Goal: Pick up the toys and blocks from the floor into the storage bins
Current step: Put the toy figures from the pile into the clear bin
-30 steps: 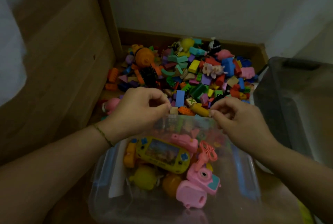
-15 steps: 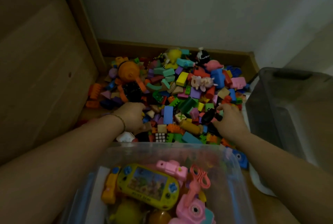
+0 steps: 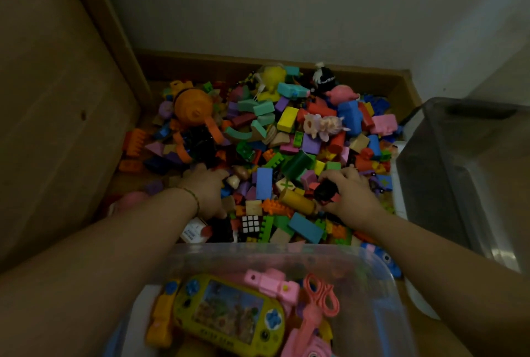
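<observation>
Gathering from the pile of toys and blocks (image 3: 286, 133) heaped on the floor, just beyond the clear storage bin (image 3: 258, 250). Burying the left grip (image 3: 208, 193) among blocks, contents impossible to tell; clenching the right grip (image 3: 354, 199) round a black toy (image 3: 325, 191). Probably calling next for lifting both over the bin.

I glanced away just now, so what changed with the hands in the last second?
Both hands moved from the clear bin's far rim forward into the block pile. The right hand now grips a black toy; the left hand rests among blocks. The bin's toys lie as before.
</observation>
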